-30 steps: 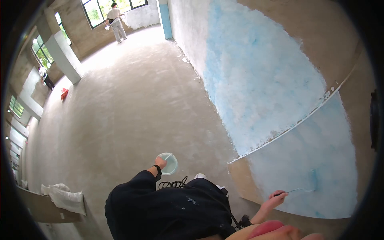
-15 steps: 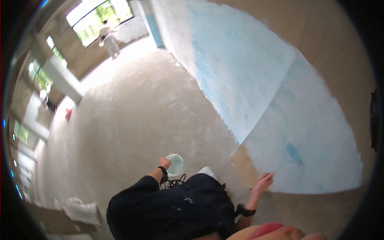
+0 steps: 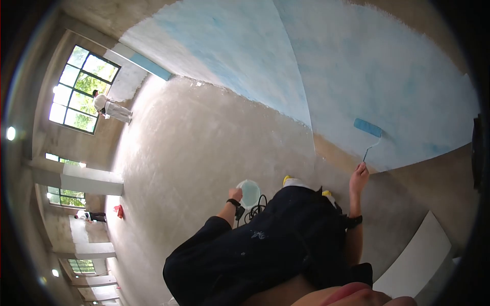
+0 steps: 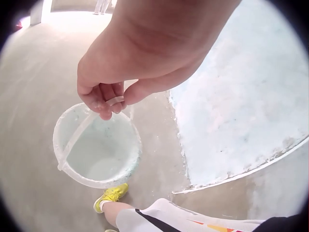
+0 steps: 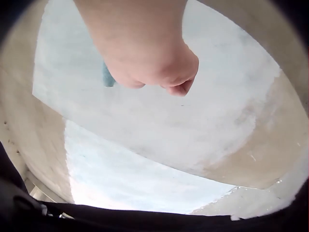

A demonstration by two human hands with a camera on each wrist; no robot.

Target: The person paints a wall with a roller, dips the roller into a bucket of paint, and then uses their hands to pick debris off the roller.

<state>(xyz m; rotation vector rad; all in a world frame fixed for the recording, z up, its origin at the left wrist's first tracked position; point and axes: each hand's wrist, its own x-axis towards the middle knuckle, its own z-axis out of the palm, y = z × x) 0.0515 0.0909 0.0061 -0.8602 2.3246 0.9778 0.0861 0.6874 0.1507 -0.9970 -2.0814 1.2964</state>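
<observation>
My left hand (image 3: 236, 194) grips the thin white handle (image 4: 77, 134) of a small white bucket (image 4: 59, 145), which hangs above the floor. Pale bluish-white liquid shows inside it in the left wrist view. Out to the right, my right hand (image 3: 360, 177) is curled round the handle of a paint roller (image 3: 367, 127). The roller's blue sleeve lies over the painted wall (image 3: 347, 71), patchy in pale blue and white. In the right wrist view, that hand hides the roller handle, and only part of the blue sleeve (image 5: 108, 76) appears beside it.
Bare brown wall (image 3: 332, 150) borders the paint near the floor. A black cable (image 3: 258, 209) loops beside the bucket. One person (image 3: 109, 107) stands by the far window, and another (image 3: 91, 216) is farther along. A red object (image 3: 119, 211) lies on the concrete floor (image 3: 204, 137).
The head view has swung round, tilting the room. My right hand and the roller have shifted upward in the picture, and the blue sleeve now shows plainly. The left hand still holds the bucket.
</observation>
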